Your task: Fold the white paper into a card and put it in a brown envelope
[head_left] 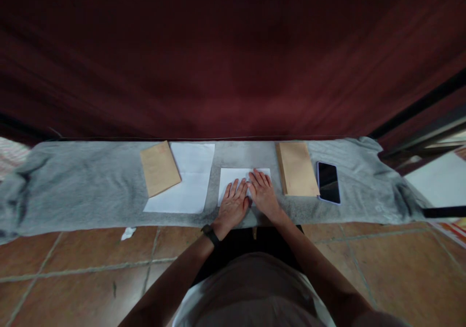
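Both of my hands lie flat on a folded white sheet of paper (pixel 233 176) in the middle of a grey cloth (pixel 80 191). My left hand (pixel 233 204) presses its lower left part with fingers stretched out; a dark band is on that wrist. My right hand (pixel 264 193) rests beside it on the sheet's right half, fingers also extended. Nothing is gripped by either hand.
To the left lie a larger white sheet (pixel 189 186) with a brown envelope (pixel 159 167) on its corner. To the right are a stack of brown envelopes (pixel 297 167) and a black phone (pixel 328 182). A dark red curtain (pixel 233 60) hangs behind. Tiled floor (pixel 73 268) lies below, with a paper scrap (pixel 128 232).
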A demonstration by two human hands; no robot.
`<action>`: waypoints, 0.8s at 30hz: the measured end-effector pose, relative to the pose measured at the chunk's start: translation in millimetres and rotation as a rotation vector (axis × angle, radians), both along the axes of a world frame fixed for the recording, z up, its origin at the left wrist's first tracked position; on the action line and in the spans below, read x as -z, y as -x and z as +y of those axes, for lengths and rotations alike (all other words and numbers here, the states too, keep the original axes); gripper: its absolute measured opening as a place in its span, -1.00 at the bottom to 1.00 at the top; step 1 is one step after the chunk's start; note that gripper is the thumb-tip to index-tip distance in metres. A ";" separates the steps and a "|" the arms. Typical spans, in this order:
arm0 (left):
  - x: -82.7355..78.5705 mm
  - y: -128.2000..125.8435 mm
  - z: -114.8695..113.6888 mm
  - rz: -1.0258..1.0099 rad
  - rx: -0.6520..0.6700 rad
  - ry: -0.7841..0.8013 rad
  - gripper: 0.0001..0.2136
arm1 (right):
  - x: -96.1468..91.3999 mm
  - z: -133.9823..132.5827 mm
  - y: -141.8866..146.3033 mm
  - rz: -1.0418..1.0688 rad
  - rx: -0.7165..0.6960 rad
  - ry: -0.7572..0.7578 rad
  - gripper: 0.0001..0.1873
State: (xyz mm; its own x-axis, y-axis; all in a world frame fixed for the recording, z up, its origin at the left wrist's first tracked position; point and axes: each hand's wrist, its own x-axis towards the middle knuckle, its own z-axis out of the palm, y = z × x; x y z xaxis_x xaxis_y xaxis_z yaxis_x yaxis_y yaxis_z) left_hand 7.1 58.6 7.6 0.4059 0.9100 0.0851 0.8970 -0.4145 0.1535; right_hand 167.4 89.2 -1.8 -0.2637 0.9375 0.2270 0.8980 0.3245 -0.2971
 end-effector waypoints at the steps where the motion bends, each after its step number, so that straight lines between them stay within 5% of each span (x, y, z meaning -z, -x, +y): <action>1: 0.2 0.3 -0.4 -0.004 0.000 0.000 -0.46 | 0.9 -5.4 -3.6 -0.012 -0.016 0.003 -0.49; 7: 2.5 -4.7 2.5 -0.024 -0.040 -0.006 -0.49 | 10.5 -26.0 -17.2 -0.043 0.032 -0.041 -0.47; 15: 4.3 -22.4 39.5 -0.048 -0.149 0.029 -0.47 | 10.9 -26.7 -15.5 -0.064 0.071 -0.085 -0.50; 24: 2.5 -4.6 37.8 -0.046 -0.103 0.018 -0.44 | 14.1 -27.7 -17.7 -0.074 0.059 -0.118 -0.48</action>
State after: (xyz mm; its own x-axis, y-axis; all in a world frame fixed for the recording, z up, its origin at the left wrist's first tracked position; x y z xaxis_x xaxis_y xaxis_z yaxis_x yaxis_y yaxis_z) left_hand 11.7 96.4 5.1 0.3060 0.9483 0.0848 0.9265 -0.3171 0.2025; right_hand 185.1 61.4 -15.8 -0.2287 0.9198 0.3188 0.9348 0.2989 -0.1918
